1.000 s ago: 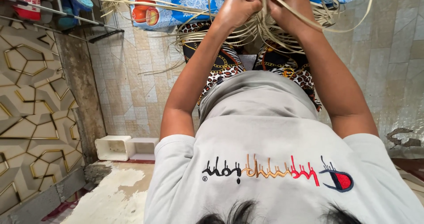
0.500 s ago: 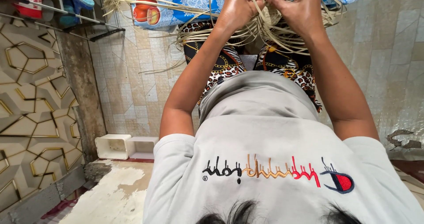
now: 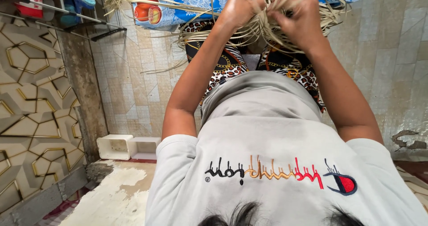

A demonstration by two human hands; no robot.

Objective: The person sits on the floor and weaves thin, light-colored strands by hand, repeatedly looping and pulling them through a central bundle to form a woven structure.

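Pale straw-coloured dried fibre strands [image 3: 285, 16], gathered into a loose tangled bundle, sit at the top of the view above the person's lap, over leopard-print trousers [image 3: 223, 70] and a blue floral cloth with red fruit print [image 3: 178, 3]. The left hand [image 3: 240, 5] is closed around a bunch of strands at the bundle's left side; the right hand [image 3: 299, 21] is closed too, fingers pinching strands near the middle. Judged from the grips, the step in hand is interlacing or knotting the strands. The next move seems to call for steady tension in one hand while the other feeds a strand through, without loose ends slipping. At lower left, two white rectangular plastic tubs [image 3: 129, 146] stand on the tiled floor [image 3: 133, 92].
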